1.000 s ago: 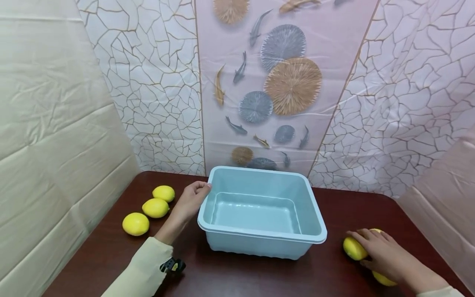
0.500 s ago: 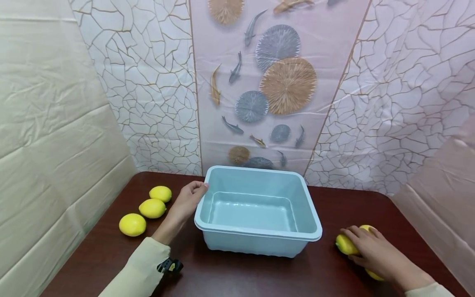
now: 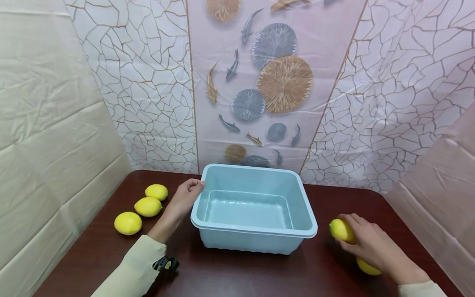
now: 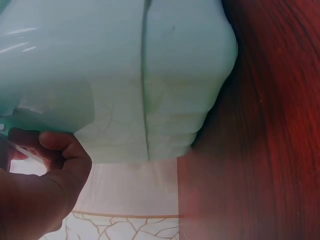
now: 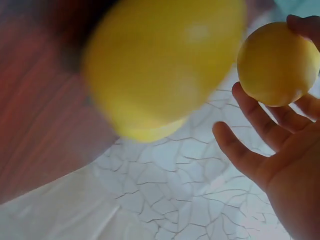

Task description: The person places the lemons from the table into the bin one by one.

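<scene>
Hand [image 5: 290,157]: at the right edge, palm partly in view, gripping a lemon
Held lemon [image 5: 275,65]: one digit over its top, fingers beneath; the lowest finger stands apart from it
Near lemon [image 5: 165,60]: large in view, blurred, cut by the top edge
Far lemon [image 5: 147,132]: mostly hidden behind that one
Table [image 5: 45,105]: dark red, left
Backdrop [image 5: 170,190]: white, cracked-line pattern

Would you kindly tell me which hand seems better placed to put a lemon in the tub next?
Probably the right hand: it holds a lemon to the right of the blue tub, while the left hand grips the tub's opposite side.
</scene>
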